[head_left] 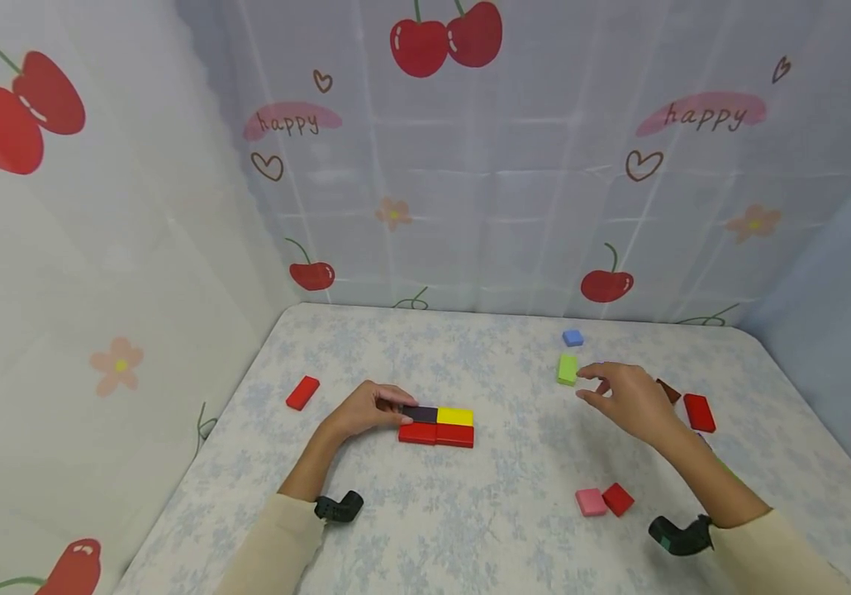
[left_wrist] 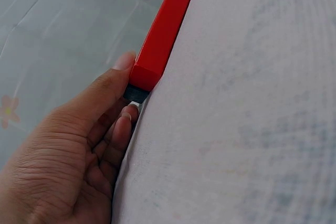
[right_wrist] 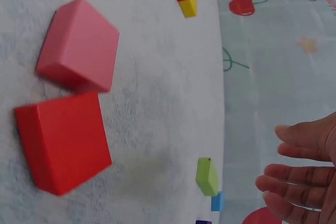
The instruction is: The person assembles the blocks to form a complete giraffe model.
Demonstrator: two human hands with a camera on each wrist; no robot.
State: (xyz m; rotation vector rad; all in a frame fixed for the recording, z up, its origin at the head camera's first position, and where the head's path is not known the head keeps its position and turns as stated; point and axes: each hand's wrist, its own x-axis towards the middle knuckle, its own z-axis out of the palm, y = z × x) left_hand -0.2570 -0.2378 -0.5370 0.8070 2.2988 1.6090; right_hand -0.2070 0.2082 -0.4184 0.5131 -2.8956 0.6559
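A black block (head_left: 421,415) and a yellow block (head_left: 455,416) lie end to end, with two red blocks (head_left: 455,436) along their near side. My left hand (head_left: 368,409) grips the black block's left end between thumb and fingers. In the left wrist view the thumb tip also lies against the end of a red block (left_wrist: 163,35), beside the dark block end (left_wrist: 135,94). My right hand (head_left: 634,401) hovers over the table just right of a lime green block (head_left: 567,369), thumb and fingers apart and holding nothing.
A small blue block (head_left: 572,338) lies behind the green one. Nearer sit a pink block (head_left: 591,502) and a red block (head_left: 618,499), side by side. Past my right hand are a brown block (head_left: 668,391) and another red block (head_left: 699,412). One red block (head_left: 302,392) lies far left.
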